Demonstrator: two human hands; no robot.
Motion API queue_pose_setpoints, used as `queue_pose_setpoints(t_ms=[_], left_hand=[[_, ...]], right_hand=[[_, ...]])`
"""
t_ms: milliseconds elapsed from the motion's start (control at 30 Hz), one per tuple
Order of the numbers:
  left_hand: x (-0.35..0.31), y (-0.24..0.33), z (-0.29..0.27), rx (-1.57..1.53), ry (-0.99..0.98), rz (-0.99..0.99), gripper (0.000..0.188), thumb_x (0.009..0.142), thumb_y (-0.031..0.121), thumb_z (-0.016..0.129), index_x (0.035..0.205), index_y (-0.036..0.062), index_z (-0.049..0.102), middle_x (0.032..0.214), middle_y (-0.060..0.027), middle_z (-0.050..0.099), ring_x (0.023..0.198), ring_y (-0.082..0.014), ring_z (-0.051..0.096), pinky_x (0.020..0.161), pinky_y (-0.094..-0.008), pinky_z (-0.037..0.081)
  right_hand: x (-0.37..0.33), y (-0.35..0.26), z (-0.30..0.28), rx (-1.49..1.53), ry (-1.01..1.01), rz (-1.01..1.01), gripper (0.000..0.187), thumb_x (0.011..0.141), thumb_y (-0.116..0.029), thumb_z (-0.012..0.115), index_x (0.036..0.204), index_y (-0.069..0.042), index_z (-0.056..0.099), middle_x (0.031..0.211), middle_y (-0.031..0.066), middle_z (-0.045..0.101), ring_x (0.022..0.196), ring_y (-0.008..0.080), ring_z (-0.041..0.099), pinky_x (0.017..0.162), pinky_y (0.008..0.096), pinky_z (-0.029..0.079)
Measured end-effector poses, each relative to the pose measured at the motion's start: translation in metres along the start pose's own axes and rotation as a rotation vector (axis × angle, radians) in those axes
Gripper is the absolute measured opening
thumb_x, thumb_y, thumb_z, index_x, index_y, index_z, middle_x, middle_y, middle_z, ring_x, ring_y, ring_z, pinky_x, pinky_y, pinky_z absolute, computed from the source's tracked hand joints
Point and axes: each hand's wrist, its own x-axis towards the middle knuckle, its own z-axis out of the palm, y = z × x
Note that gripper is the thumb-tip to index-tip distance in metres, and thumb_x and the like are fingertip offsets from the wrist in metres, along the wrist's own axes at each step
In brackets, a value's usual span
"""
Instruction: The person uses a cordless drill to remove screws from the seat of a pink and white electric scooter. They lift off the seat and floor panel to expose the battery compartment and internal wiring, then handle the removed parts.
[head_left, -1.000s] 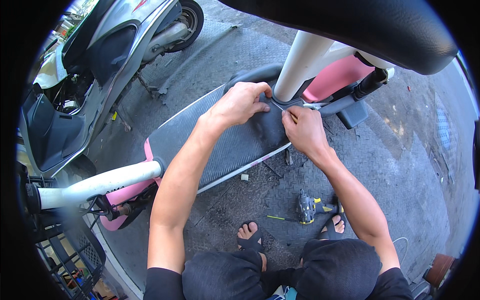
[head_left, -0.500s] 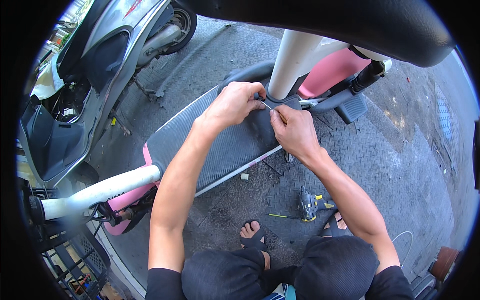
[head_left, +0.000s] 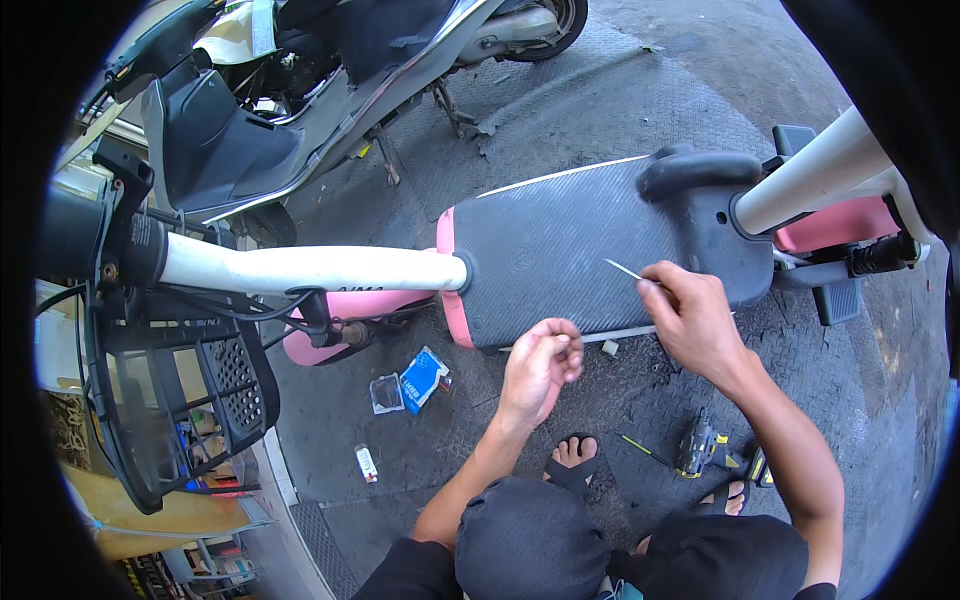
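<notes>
I see right grip (head_left: 697,318) pinching thin rod (head_left: 622,269) | left grip (head_left: 539,370) curled, contents unclear | footboard (head_left: 570,240) in place, its hole (head_left: 720,217) looks unfilled

A grey motor scooter (head_left: 225,150) with exposed inner parts stands on the diamond-patterned floor (head_left: 560,110), where a blue packet (head_left: 425,376) lies just beside a clear plastic case (head_left: 386,395), near a small white container (head_left: 366,463).
</notes>
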Motion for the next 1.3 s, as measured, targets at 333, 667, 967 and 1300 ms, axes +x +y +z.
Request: queue_pose_setpoints(t_ms=[333,667,967,1300], left_hand=[[-0.033,0.002,-0.103,0.638,0.676,0.605,0.038,0.102,0.012,0.085,0.129,0.0002,0.061,0.081,0.0055,0.053,0.071,-0.0021,0.046,0.062,-0.0204,0.039],[-0.020,0.020,-0.110,1.034,0.630,0.558,0.064,0.091,0.022,0.096,0.143,-0.0002,0.066,0.077,0.0056,0.046,0.074,-0.0094,0.045,0.070,-0.0280,0.046],[-0.011,0.013,-0.117,0.950,0.663,0.622,0.057,0.090,0.011,0.094,0.140,0.0008,0.068,0.074,0.0048,0.043,0.070,-0.0088,0.043,0.067,-0.0292,0.046],[-0.012,0.018,-0.129,1.063,0.483,0.822,0.044,0.094,0.010,0.088,0.135,0.0018,0.075,0.078,0.0041,0.058,0.076,-0.0081,0.056,0.072,-0.0288,0.048]], right_hand=[[0.047,-0.039,0.135,-0.236,-0.410,-0.317,0.025,0.102,-0.021,0.066,0.097,0.001,0.078,0.081,0.0262,0.077,0.079,0.0463,0.077,0.077,0.0542,0.064],[0.040,-0.051,0.161,-0.473,-0.392,-0.389,0.025,0.099,-0.020,0.068,0.083,-0.001,0.073,0.072,0.0250,0.074,0.069,0.0428,0.078,0.067,0.0520,0.064],[0.038,-0.086,0.167,-0.622,-0.579,-0.467,0.016,0.089,-0.012,0.072,0.094,0.001,0.079,0.085,0.0216,0.080,0.081,0.0375,0.083,0.072,0.0479,0.066],[0.054,-0.122,0.189,-0.522,-0.609,-0.328,0.013,0.084,-0.012,0.079,0.090,-0.001,0.083,0.090,0.0237,0.082,0.086,0.0386,0.084,0.077,0.0473,0.068]])
